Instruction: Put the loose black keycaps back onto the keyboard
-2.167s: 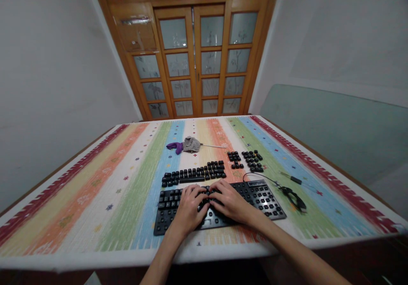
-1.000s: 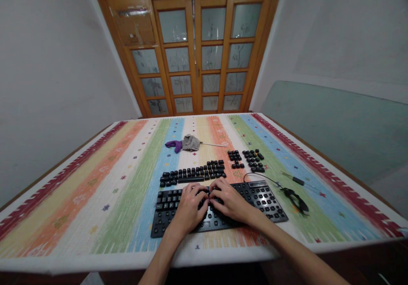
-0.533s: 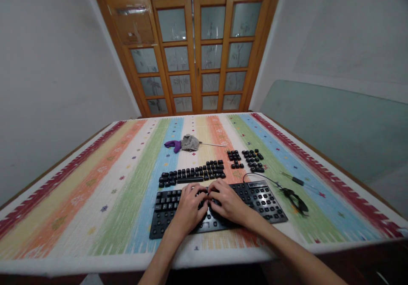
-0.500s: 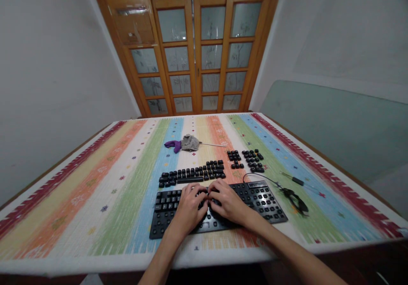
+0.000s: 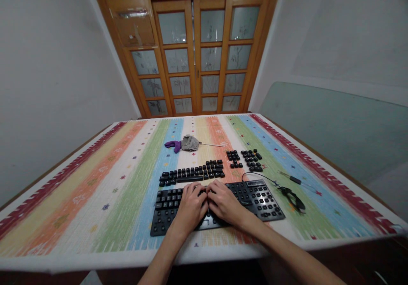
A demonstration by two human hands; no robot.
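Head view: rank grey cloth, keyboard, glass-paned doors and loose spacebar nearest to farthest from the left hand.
1. Keyboard: under the left hand.
2. Loose spacebar: just past the keyboard.
3. Grey cloth: farther ahead.
4. Glass-paned doors: beyond the table.

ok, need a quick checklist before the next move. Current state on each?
1. Keyboard flat on the cloth: ok.
2. Every key position capped: not ok. Seated keycaps show at upper left; lower-left and right positions look bare.
3. Loose keycaps laid out behind the keyboard: ok, in separate groups.
4. Cable clear of both hands: ok, its bundle lies to the right.
5. Dark-handled tool off the keyboard: ok, right of it.
6. A keycap at the fingertips of the left hand or right hand: cannot tell, hidden.
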